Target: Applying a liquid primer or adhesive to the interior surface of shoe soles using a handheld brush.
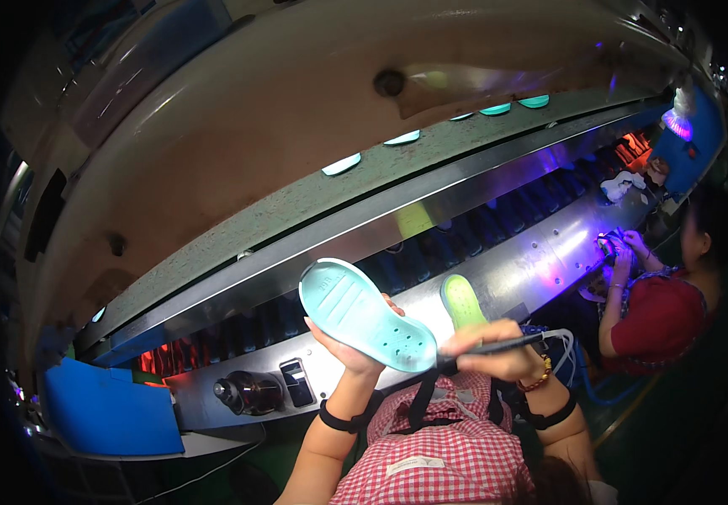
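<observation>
A pale turquoise shoe sole [355,307] with small holes near its lower end rests in my left hand [349,352], whose fingers wrap its edge from beneath. My right hand [498,353] is closed round a black-handled brush [507,343]. The brush's dark tip meets, or nearly meets, the sole's lower right edge; I cannot tell which. Just beyond my right hand a lime-green sole [462,299] lies on the metal ledge [397,299], its near end hidden by the hand.
A dark round jar [248,393] and a phone [297,383] sit on the ledge to the left. Behind it runs a row of dark rollers [456,244]. Further back, a belt [280,198] carries several soles [402,137]. A co-worker in red [662,324] works at the right.
</observation>
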